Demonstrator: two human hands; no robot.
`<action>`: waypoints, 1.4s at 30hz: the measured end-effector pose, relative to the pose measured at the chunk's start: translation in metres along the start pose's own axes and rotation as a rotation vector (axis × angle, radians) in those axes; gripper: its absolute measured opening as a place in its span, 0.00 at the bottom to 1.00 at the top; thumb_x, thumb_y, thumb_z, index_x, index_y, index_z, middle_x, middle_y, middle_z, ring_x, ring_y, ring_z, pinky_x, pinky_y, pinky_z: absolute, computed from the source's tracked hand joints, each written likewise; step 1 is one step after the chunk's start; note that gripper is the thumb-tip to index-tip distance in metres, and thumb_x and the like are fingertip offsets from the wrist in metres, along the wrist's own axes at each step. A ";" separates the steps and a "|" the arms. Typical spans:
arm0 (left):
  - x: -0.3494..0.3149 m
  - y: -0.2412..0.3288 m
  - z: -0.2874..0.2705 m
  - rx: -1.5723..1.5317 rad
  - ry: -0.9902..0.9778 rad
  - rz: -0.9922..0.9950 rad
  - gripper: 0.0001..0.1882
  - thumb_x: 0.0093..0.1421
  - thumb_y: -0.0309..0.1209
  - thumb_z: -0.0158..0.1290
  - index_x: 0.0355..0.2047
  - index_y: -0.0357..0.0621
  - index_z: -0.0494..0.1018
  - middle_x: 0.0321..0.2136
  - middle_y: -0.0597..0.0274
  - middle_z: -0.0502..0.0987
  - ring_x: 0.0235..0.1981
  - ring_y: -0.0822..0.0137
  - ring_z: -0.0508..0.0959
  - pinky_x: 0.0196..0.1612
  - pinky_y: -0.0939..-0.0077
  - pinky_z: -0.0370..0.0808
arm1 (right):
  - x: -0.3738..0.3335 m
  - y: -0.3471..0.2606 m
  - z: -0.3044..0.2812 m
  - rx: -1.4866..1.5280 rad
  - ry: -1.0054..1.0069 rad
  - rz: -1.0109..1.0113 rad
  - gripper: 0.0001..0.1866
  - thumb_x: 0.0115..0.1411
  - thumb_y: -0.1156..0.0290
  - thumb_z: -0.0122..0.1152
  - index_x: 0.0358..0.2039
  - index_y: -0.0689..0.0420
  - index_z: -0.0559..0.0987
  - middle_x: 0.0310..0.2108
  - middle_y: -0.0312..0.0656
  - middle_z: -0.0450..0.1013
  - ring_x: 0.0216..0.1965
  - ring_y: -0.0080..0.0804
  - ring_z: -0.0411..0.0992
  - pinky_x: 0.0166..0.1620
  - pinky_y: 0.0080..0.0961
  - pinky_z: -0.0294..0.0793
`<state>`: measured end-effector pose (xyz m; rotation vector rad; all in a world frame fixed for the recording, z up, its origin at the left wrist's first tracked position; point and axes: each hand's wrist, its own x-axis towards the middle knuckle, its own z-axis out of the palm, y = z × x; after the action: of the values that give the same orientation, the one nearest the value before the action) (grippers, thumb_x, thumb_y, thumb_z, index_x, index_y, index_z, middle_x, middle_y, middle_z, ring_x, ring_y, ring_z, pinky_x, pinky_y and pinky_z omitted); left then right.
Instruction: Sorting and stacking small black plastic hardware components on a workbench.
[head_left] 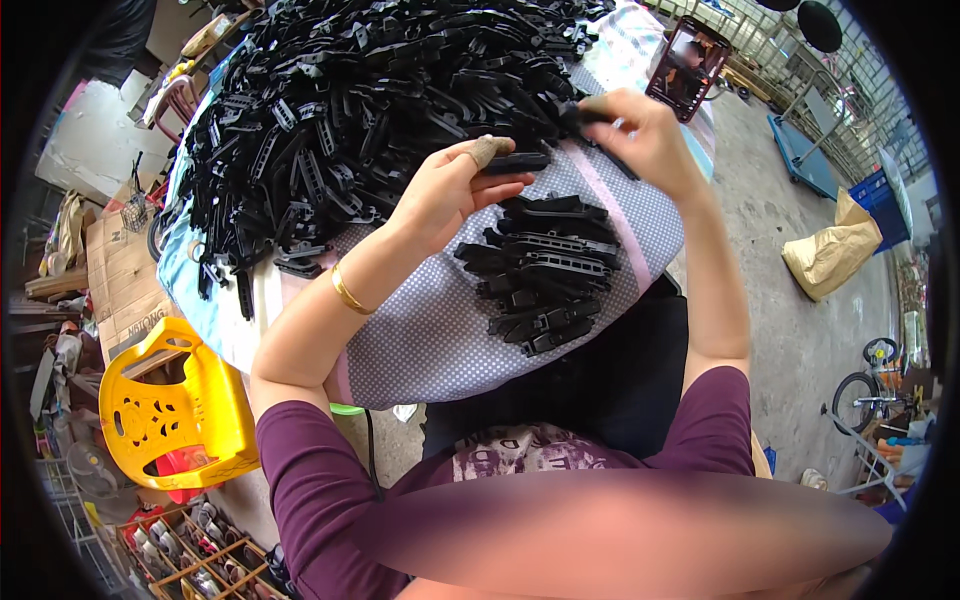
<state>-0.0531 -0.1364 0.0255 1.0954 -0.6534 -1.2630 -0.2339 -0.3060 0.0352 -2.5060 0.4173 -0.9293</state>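
Note:
My left hand [440, 195] is closed round a long black plastic piece [518, 162], its thumb wrapped in a tan covering. To the right, my right hand [640, 135] pinches another dark piece [574, 118], slightly blurred, at the edge of the heap. A big heap of black plastic parts [330, 110], several of them slotted strips, covers the far and left side of the table. Below my hands, a smaller group of similar parts [550, 250] lies roughly in rows on the dotted tablecloth [420, 340].
A phone [690, 65] stands at the table's far right. On the left sits a yellow plastic chair [215, 425] beside cardboard [120, 270]. Off to the right are a tan sack [832, 248], a blue crate [880, 210], a flat trolley [803, 155] and a small bicycle [858, 400].

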 end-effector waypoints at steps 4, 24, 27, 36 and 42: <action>-0.002 -0.002 0.002 -0.015 -0.038 0.004 0.21 0.67 0.38 0.40 0.48 0.29 0.66 0.42 0.50 0.74 0.42 0.61 0.78 0.47 0.73 0.76 | -0.012 -0.042 0.025 0.088 -0.066 -0.206 0.13 0.47 0.79 0.64 0.37 0.62 0.79 0.31 0.43 0.73 0.32 0.33 0.72 0.33 0.25 0.71; -0.015 0.001 0.009 0.825 -0.080 0.698 0.19 0.52 0.20 0.57 0.46 0.37 0.73 0.37 0.54 0.79 0.35 0.74 0.78 0.39 0.79 0.76 | -0.016 -0.057 0.020 0.416 -0.210 0.143 0.17 0.47 0.74 0.67 0.39 0.64 0.78 0.29 0.38 0.77 0.30 0.21 0.72 0.39 0.19 0.72; -0.017 0.008 0.013 0.901 -0.133 0.702 0.19 0.52 0.18 0.57 0.47 0.35 0.72 0.39 0.58 0.79 0.40 0.74 0.76 0.46 0.79 0.74 | -0.018 -0.056 0.019 0.404 -0.110 0.044 0.13 0.47 0.76 0.67 0.36 0.64 0.80 0.28 0.37 0.77 0.31 0.21 0.73 0.39 0.19 0.72; -0.025 0.001 0.022 1.040 -0.532 0.650 0.20 0.49 0.25 0.60 0.44 0.45 0.75 0.44 0.54 0.76 0.51 0.54 0.71 0.51 0.66 0.70 | -0.012 0.019 -0.023 -0.180 -0.082 0.316 0.19 0.51 0.59 0.66 0.38 0.60 0.79 0.29 0.43 0.77 0.31 0.30 0.76 0.34 0.26 0.73; -0.021 0.005 0.017 0.924 -0.471 0.612 0.18 0.54 0.29 0.57 0.46 0.39 0.73 0.45 0.55 0.75 0.48 0.61 0.73 0.53 0.68 0.69 | -0.014 0.019 -0.005 -0.220 -0.087 0.297 0.12 0.47 0.67 0.66 0.31 0.61 0.80 0.22 0.42 0.74 0.21 0.29 0.72 0.28 0.24 0.70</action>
<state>-0.0710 -0.1217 0.0406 1.1634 -1.8939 -0.6462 -0.2497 -0.3175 0.0218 -2.5695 0.8773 -0.6874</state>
